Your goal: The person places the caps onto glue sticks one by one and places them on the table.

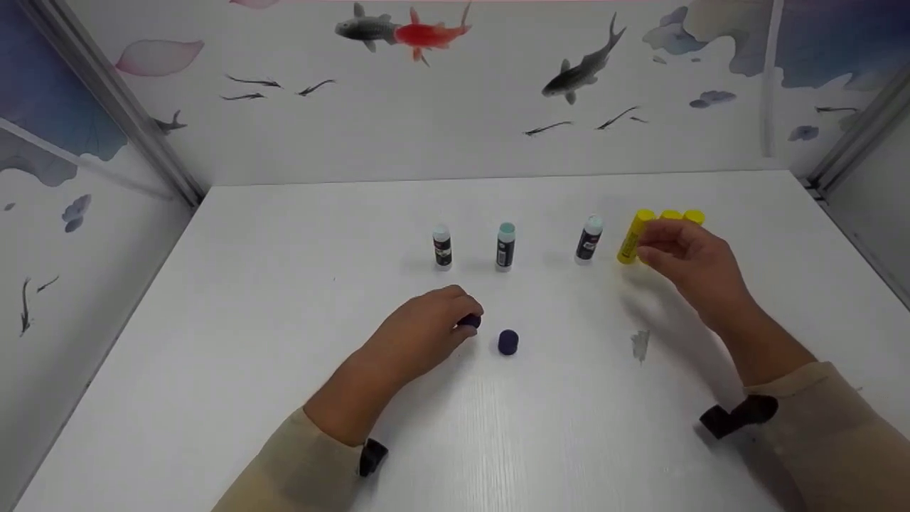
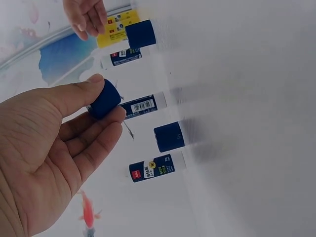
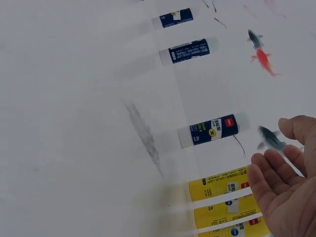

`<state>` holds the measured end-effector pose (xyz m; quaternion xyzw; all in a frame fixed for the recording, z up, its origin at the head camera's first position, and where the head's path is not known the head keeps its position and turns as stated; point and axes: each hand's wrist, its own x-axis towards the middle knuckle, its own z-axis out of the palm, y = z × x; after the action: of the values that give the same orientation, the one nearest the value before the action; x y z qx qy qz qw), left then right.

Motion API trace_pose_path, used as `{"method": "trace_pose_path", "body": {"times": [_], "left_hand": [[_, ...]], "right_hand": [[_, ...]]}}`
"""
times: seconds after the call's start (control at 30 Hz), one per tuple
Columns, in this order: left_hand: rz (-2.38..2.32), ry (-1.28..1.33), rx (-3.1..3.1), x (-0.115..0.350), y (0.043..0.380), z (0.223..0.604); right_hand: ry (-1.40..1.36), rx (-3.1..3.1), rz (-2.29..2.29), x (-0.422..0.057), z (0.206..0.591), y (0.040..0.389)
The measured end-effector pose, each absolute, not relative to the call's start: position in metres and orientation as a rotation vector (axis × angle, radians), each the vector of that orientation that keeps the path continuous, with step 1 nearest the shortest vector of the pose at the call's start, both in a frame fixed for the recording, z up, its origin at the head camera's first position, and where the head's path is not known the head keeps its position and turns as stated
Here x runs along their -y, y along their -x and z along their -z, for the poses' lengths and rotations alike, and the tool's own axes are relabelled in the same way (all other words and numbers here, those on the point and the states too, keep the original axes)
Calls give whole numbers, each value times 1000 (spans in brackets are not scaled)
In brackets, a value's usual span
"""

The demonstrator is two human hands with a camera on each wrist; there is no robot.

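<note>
My left hand [image 1: 426, 323] pinches a dark blue glue stick cap [image 2: 104, 99] between thumb and fingers, over the white table. One more blue cap [image 1: 507, 342] stands on the table just right of this hand. The left wrist view shows another standing cap [image 2: 169, 137], hidden in the head view. Three glue sticks with navy labels stand uncapped in a loose row beyond: a left one [image 1: 442, 249], a middle one [image 1: 505, 249] and a right one [image 1: 589, 240]. My right hand [image 1: 693, 263] is held with fingers loosely bent beside a yellow glue stick [image 1: 635, 238], with nothing in its grasp.
Two further yellow glue sticks [image 3: 229, 212] stand close beside the first, partly behind the right hand in the head view. A grey smudge [image 1: 640, 345] marks the white table [image 1: 249, 341]. Panels printed with fish [image 1: 430, 34] rise at the back and sides.
</note>
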<state>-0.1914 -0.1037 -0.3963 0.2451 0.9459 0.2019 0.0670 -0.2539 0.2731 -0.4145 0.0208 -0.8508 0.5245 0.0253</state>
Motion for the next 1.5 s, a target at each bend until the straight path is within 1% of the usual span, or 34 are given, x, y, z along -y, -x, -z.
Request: {"method": "trace_pose_path", "body": {"times": [0.23, 0.93, 1.27, 1.5], "left_hand": [[-607, -747, -2850, 101, 191, 396], [-631, -861, -2849, 93, 188, 392], [-621, -912, -2862, 91, 183, 389], [-620, -958, -2859, 90, 181, 388]], "right_hand": [[-174, 2635, -1646, -265, 419, 258], [-137, 2780, -1516, -245, 428, 267], [-108, 2773, -1610, -237, 431, 270], [-187, 2713, -1680, -233, 435, 275]]}}
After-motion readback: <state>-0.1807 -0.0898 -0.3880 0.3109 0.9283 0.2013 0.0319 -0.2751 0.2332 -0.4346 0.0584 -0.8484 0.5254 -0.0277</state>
